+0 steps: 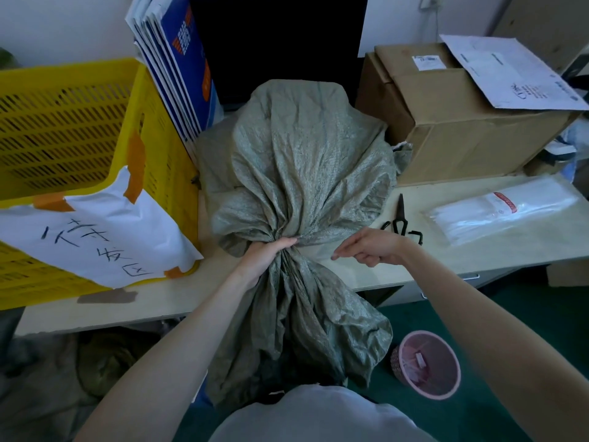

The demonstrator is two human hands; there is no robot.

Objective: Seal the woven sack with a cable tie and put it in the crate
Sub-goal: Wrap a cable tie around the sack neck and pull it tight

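Observation:
A grey-green woven sack [302, 154] lies on the desk, its mouth gathered and hanging over the front edge. My left hand [267, 253] is clenched around the gathered neck of the sack. My right hand [373, 245] hovers just right of the neck, fingers loosely curled, holding nothing I can see. A yellow slatted crate [73, 129] stands at the left with a white handwritten paper taped to it. A clear bag of white cable ties [503, 212] lies at the right of the desk.
Black scissors [401, 221] lie between the sack and the cable ties. A cardboard box [462, 122] with papers on top stands at the back right. Folded blue-and-white cartons [178, 65] lean beside the crate. A pink waste basket [428, 365] stands on the floor.

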